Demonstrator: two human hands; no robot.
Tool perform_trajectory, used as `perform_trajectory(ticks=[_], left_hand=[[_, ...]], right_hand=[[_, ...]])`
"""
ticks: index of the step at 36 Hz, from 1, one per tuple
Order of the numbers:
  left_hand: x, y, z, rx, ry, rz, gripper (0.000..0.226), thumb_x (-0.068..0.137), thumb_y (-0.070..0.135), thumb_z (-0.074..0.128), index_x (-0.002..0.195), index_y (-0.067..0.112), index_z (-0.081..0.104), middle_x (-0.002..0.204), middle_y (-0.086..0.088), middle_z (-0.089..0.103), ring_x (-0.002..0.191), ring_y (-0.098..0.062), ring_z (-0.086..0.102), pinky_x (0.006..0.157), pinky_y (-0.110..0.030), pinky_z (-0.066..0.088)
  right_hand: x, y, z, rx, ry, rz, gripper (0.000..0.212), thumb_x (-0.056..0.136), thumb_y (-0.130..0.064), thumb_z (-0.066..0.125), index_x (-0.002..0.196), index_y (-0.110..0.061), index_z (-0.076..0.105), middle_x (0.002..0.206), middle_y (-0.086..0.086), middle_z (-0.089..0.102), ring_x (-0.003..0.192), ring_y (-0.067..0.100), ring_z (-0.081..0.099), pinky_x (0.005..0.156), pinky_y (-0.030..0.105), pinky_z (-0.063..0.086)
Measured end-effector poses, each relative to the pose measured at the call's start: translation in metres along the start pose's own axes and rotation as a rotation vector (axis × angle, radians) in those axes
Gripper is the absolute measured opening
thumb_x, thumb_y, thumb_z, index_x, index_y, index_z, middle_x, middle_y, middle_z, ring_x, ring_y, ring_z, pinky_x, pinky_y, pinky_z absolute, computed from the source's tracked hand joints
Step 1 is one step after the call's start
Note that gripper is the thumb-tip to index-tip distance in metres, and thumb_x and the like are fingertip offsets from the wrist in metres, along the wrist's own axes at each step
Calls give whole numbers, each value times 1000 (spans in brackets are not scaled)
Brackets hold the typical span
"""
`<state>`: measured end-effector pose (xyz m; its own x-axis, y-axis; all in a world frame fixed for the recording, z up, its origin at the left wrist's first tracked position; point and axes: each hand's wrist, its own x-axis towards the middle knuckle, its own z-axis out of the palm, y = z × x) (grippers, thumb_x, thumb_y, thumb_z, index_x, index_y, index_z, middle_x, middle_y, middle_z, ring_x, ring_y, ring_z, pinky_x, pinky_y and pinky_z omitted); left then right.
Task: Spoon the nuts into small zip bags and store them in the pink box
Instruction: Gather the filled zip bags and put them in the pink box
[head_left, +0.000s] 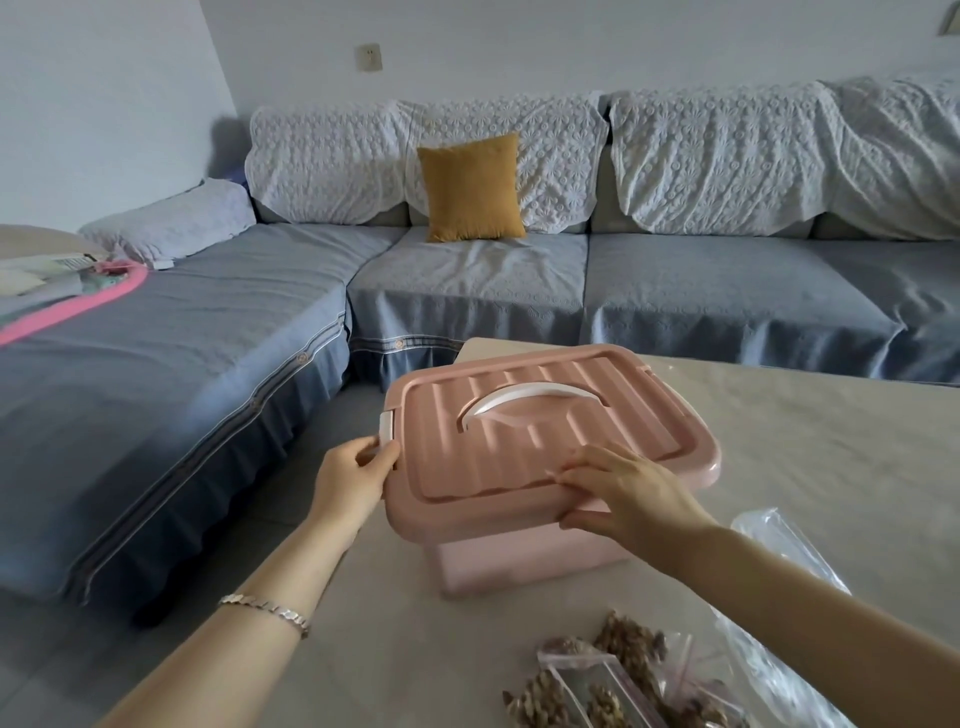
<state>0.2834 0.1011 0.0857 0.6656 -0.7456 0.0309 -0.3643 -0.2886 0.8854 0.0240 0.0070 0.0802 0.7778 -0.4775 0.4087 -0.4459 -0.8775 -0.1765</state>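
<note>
Nearest me, at the bottom edge of the table, lie small zip bags filled with brown nuts, heaped together and partly cut off by the frame. Just right of them, under my right forearm, is a crumpled clear bag.

My left wrist carries a bracelet. Beyond it, my left hand is at the left end of the pink box. Its fingers curl in and pinch the white latch there, thumb at the lid's corner. My right hand is on the near edge of the lid. Its fingers lie loosely spread on top of the rim, and the thumb presses the rim from below, so the edge sits clamped between them.

The box stands on the table, past the bags and apart from them. Its lid is on, ribbed, with a white handle lying flat in the recess in the middle. I cannot tell whether the left latch is snapped down or lifted.

Beyond the table runs a corner sofa under a blue-grey cover, with white lace cloths over its backrests. A mustard cushion leans upright against the back. At far left on the sofa lie a pale pillow and a pink hoop. On the wall above is a socket.
</note>
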Motion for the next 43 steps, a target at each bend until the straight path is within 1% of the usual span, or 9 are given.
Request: perform_trajectory(ticks=[7,11,15,19,27,32,36,39,43], left_hand=[[-4,-23,-5,-5,-27,-201,20,95,9,50,104,-3,62,94,-14,63,81,-26,64,66,-30,52],[-11,-24,-14,110,116,-8,33,94,11,51,125,2,54,125,-13,58,115,-28,54,98,-33,40],[-15,-6,-12,-31,-19,-8,42,91,46,41,96,10,63,93,-6,68,90,-23,65,84,-37,51],[-6,-16,-4,8,-179,-108,81,67,80,21,103,20,62,107,-2,66,103,-21,60,97,-45,45],[-10,-17,12,-93,-209,-9,47,99,44,29,139,23,39,134,11,43,122,-9,42,107,-31,30],[-36,-10,18,497,-188,484,74,79,73,31,144,38,21,149,17,22,141,-8,18,115,-39,11],[-47,-1,35,722,-92,815,70,90,66,21,103,18,70,107,2,67,102,-19,64,98,-30,34],[-49,5,46,638,-102,727,54,85,60,32,80,23,72,79,12,66,78,-10,63,61,-13,40],[-51,-2,52,708,-57,869,71,87,69,23,69,18,70,61,10,64,57,-12,62,47,-22,44]], right_hand=[[-2,-5,1,-19,32,3,39,59,-31,85,91,-16,69,91,-4,63,80,20,63,54,32,55],[-3,-14,-2,-102,18,2,47,48,-31,90,89,-18,69,81,-3,60,71,18,62,52,24,51],[5,-16,-12,-83,-72,41,43,69,-30,79,108,-18,67,100,-3,60,93,17,56,72,29,48],[13,-11,-21,-4,-173,123,38,82,-31,66,119,-23,61,113,-8,55,109,13,46,86,28,40],[20,7,-48,109,-81,217,40,74,-19,74,114,-17,66,114,1,59,111,16,50,90,25,37],[9,35,-78,98,131,274,39,69,-13,78,107,-12,69,104,2,62,100,17,53,84,30,40],[-18,74,-94,11,285,394,39,70,-9,78,108,-7,68,102,4,60,98,22,52,77,25,36],[-44,107,-95,-33,339,574,39,70,-8,77,107,-2,67,105,12,60,105,31,51,86,33,38],[-88,144,-79,-58,289,835,36,74,-9,75,108,-3,66,108,15,60,108,36,46,86,37,36]])
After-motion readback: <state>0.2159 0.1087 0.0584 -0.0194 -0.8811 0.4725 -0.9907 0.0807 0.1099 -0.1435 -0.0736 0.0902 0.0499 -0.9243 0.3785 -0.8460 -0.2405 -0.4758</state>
